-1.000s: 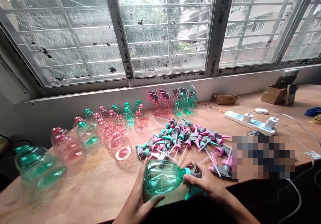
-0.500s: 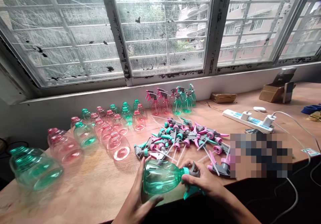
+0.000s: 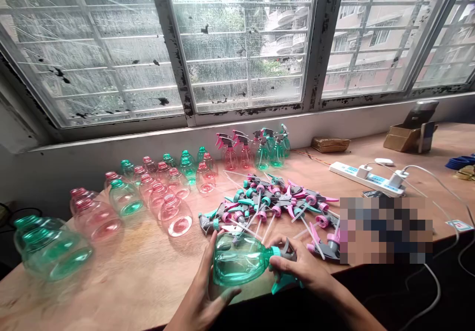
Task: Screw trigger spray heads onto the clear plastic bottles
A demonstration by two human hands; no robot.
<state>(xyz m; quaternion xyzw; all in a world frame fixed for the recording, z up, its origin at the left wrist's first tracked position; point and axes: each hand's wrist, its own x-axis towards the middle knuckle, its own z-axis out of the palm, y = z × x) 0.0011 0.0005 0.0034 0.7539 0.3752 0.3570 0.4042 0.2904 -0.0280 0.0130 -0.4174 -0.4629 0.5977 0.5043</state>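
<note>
My left hand (image 3: 202, 299) cups the base of a clear green bottle (image 3: 239, 259) lying sideways at the near edge of the wooden table (image 3: 148, 271). The fingers of my right hand (image 3: 302, 266) are closed round the grey and teal spray head (image 3: 285, 257) at the bottle's neck. Just beyond the bottle lies a heap of loose pink and teal spray heads (image 3: 270, 205) with thin dip tubes.
Open pink and green bottles (image 3: 156, 195) stand at the left, and bottles with spray heads fitted (image 3: 254, 150) stand by the window sill. A white power strip (image 3: 373, 177) with plugs and cables lies at the right. Cardboard boxes (image 3: 406, 138) sit further back.
The view has shifted slightly. Both hands keep their hold on the green bottle and its spray head, with my right fingers shifting a little around the neck.
</note>
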